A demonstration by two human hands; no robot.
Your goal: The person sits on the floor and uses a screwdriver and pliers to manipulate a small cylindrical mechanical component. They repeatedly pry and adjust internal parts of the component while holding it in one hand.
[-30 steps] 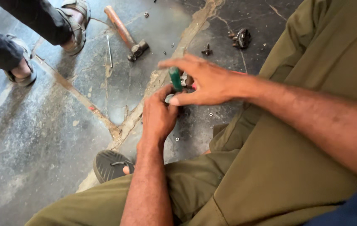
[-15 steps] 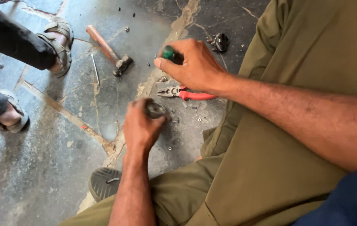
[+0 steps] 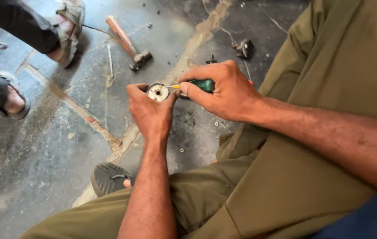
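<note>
1. Holding a small round metal part (image 3: 158, 92), the left hand (image 3: 152, 113) is closed around it, fingers curled about its rim and the pale open face turned upward. The part is held in the air above the concrete floor (image 3: 42, 155), over a pale seam that runs across it.
2. Right hand (image 3: 224, 90): wrapped in a fist around the green handle of a screwdriver (image 3: 199, 85). A yellow collar and thin shaft stick out toward the left, and the tip touches the edge of the round part.
3. Hammer (image 3: 128, 44): wooden handle, dark metal head, lying flat on the floor toward its far edge, well apart from both hands.
4. Dark metal piece (image 3: 244, 48): on the floor beyond the right hand, near the far edge, with small screws and washers scattered about.
5. Sandal (image 3: 109, 177): dark, on the person's own foot, below the left forearm.
6. Another person's sandalled feet (image 3: 67, 26): at the floor's far left corner, dark trouser legs above them.
</note>
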